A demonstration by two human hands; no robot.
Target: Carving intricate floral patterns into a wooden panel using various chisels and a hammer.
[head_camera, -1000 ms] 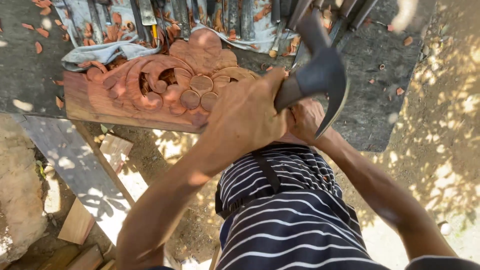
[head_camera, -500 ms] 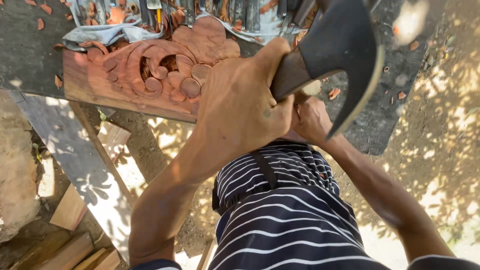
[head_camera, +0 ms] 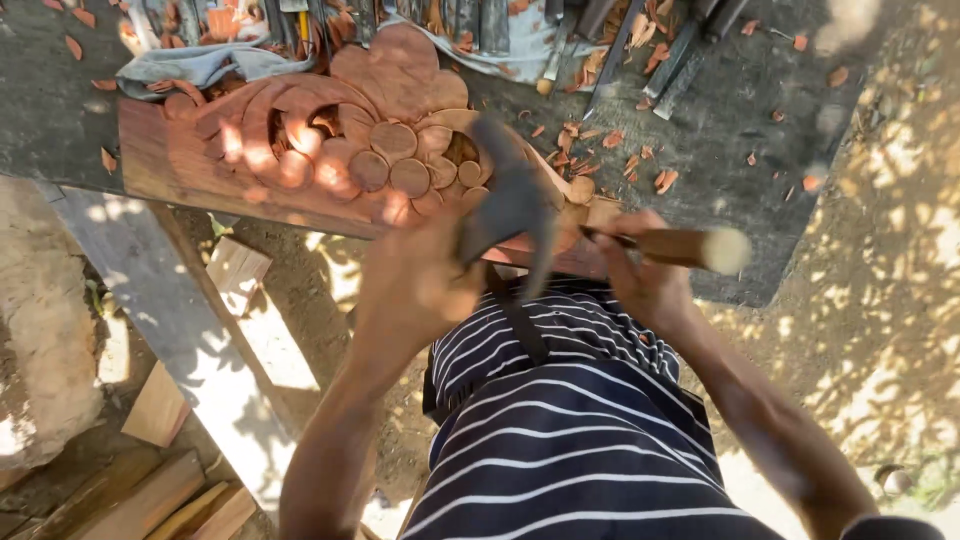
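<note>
Your left hand (head_camera: 415, 285) has its fingers wrapped tight around the handle of a dark-headed hammer (head_camera: 510, 205), whose head hangs blurred just over the near edge of the wood carving (head_camera: 330, 150). Your right hand (head_camera: 645, 280) grips a chisel (head_camera: 665, 245) by its wooden handle, the blade pointing left toward the carving's right end. The carving lies flat on the dark bench (head_camera: 740, 140), with red wood chips (head_camera: 660, 180) scattered beside it and a row of tools (head_camera: 480, 20) along the far edge.

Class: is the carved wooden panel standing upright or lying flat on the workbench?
Lying flat. The carved wooden panel rests face up on the dark workbench, its round relief shapes facing the camera above.
</note>
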